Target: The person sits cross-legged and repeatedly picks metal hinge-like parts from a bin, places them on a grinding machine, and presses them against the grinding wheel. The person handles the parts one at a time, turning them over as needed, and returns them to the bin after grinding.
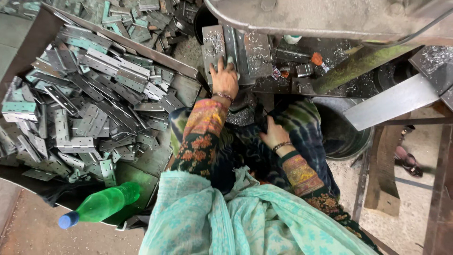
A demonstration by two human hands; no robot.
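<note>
We look straight down from our head at our own lap and a cluttered metal workbench. Our left hand [224, 79] reaches forward, palm down, with its fingers [221, 63] spread a little and pressed flat on a grey metal hinge plate [213, 47] that lies on the machine bed [264, 56], among bright metal shavings. A bracelet circles that wrist, and the sleeve above it is patterned in orange, red and green.

Our right hand [273, 133] rests low in our lap, against dark tie-dyed cloth [302, 127]. Its fingers curl inward; we cannot tell whether they pinch anything, as the cloth hides the tips. This wrist also carries a bracelet.

To the left, a large metal tray [181, 87] holds a heap of loose hinge plates [89, 104], grey with rows of small holes, lying at every angle. A second pile [137, 21] lies beyond the tray's far wall.

A green plastic bottle [101, 204] with a blue cap lies on its side near the tray's near edge. A pale turquoise scarf [245, 217] spreads across the bottom of the view.

To the right of our lap stands a dark round bucket [342, 139]. A flat grey metal bar [391, 101] slants above it. At the far right, a sandalled foot [408, 160] of another person rests on the floor.
</note>
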